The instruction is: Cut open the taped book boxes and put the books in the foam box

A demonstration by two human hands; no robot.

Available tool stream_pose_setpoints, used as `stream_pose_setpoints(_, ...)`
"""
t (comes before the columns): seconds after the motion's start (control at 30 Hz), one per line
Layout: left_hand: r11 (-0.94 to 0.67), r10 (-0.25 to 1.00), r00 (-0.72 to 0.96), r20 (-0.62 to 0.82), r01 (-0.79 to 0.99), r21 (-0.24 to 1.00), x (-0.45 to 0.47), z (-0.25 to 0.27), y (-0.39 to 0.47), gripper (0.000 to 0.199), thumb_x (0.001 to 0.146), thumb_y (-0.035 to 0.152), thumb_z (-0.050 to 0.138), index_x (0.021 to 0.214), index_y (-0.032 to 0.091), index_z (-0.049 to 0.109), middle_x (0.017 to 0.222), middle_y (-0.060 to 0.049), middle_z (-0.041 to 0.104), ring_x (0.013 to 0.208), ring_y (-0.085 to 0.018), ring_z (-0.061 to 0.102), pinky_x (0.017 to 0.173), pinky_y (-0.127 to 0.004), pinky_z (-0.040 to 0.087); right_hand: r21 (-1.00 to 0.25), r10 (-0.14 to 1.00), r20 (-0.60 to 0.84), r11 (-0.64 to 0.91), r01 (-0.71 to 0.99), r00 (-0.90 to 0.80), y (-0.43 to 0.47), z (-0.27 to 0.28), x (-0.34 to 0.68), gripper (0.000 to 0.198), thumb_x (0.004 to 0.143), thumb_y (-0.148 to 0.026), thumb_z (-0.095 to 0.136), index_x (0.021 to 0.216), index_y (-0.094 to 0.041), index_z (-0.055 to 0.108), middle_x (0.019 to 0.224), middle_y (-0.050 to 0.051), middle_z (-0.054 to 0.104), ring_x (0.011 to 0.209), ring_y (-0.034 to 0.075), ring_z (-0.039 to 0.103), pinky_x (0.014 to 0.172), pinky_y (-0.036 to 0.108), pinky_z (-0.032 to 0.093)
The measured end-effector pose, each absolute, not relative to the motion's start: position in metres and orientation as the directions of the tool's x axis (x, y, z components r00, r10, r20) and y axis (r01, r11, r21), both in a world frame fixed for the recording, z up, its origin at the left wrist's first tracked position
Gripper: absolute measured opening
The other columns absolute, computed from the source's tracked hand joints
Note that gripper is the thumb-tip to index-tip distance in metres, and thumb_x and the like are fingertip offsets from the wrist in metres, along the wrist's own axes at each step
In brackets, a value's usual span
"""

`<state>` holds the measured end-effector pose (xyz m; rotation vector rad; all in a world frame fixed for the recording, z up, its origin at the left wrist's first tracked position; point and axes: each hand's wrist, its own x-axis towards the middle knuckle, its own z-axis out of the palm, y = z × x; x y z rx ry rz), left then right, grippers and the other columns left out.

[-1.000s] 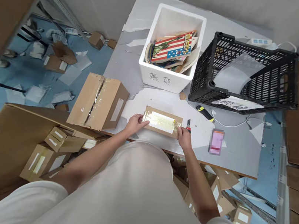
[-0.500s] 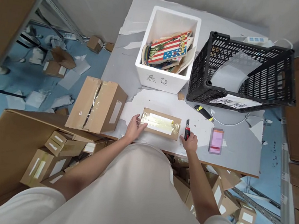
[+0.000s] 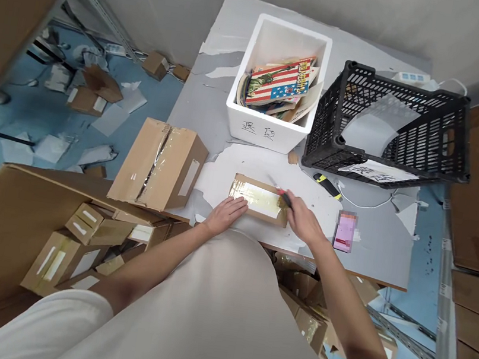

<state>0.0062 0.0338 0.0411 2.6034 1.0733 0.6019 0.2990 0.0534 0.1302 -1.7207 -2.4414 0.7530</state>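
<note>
A small taped carton (image 3: 261, 199) with a white label lies in front of me on the table (image 3: 188, 100). My left hand (image 3: 225, 216) lies flat with its fingers on the carton's near left part. In my right hand (image 3: 304, 220) is a red and black utility knife (image 3: 284, 196), gripped over the carton's right end. Its blade points to the far left; I cannot tell whether it touches the carton. A second cutter (image 3: 327, 186), black and yellow, lies on the table beyond my right hand. Right of that hand is a phone (image 3: 344, 231) with a pink screen.
A white foam box (image 3: 268, 133) with books (image 3: 281, 84) stands at the back. A black plastic crate (image 3: 388, 148) holding a translucent sheet is at back right. At left is a larger carton (image 3: 158, 164). Several boxes (image 3: 74, 260) lie below the table's front edge.
My right hand has brought the knife left, from beside the small carton to over its right end. My left hand has moved from the carton's left side onto its near left part.
</note>
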Motion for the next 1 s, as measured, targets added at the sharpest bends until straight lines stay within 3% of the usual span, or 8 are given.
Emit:
stream_pose_setpoints(0.1,-0.694,0.717,0.636,0.286,0.609,0.385,0.007,0.036,0.034,0.038,0.093,0.007,0.037,0.125,0.017,0.054,0.125,-0.011,0.062,0.128,-0.022,0.048,0.104,-0.044,0.040,-0.299,0.696,-0.414,0.505,0.810,-0.587,0.073,0.150,0.264,0.072,0.088,-0.011,0.035,0.151,-0.036,0.010,0.117,0.008,0.056,0.089,0.021,0.062,0.072,0.029,0.046)
stream_pose_setpoints(0.23,-0.675,0.731,0.625,0.274,0.604,0.423,0.007,0.035,0.034,0.038,0.093,0.008,0.036,0.124,0.018,0.055,0.124,-0.011,0.063,0.129,-0.020,0.047,0.105,-0.044,0.040,-0.206,0.593,-0.522,0.609,0.766,-0.613,0.087,0.149,0.241,0.080,0.086,-0.005,0.036,0.150,-0.040,0.004,0.118,0.008,0.056,0.083,0.021,0.065,0.070,0.029,0.044)
stream_pose_setpoints(0.43,-0.655,0.747,0.599,0.288,0.587,0.476,0.006,0.031,0.030,0.038,0.093,0.007,0.037,0.124,0.019,0.055,0.124,-0.011,0.063,0.129,-0.020,0.047,0.104,-0.044,0.041,-0.183,0.540,-0.553,0.663,0.725,-0.634,0.092,0.150,0.232,0.075,0.089,-0.011,0.037,0.150,-0.041,0.004,0.119,0.009,0.056,0.086,0.023,0.066,0.072,0.031,0.045)
stream_pose_setpoints(0.67,-0.662,0.745,0.589,0.314,0.592,0.460,0.006,0.028,0.028,0.036,0.093,0.008,0.038,0.123,0.018,0.056,0.122,-0.011,0.064,0.127,-0.020,0.050,0.103,-0.045,0.042,-0.027,0.604,-0.573,0.662,0.749,-0.554,0.080,0.151,0.216,0.077,0.089,-0.007,0.030,0.149,-0.040,-0.006,0.114,0.011,0.055,0.085,0.025,0.065,0.067,0.033,0.047)
stream_pose_setpoints(1.0,-0.660,0.742,0.614,0.269,0.597,0.457,0.003,0.027,0.028,0.038,0.093,0.007,0.038,0.125,0.020,0.055,0.124,-0.010,0.063,0.127,-0.019,0.050,0.104,-0.044,0.042,0.011,0.598,-0.631,0.643,0.765,-0.494,0.070,0.151,0.232,0.070,0.090,-0.008,0.028,0.151,-0.034,0.004,0.116,0.014,0.056,0.083,0.024,0.066,0.064,0.031,0.047)
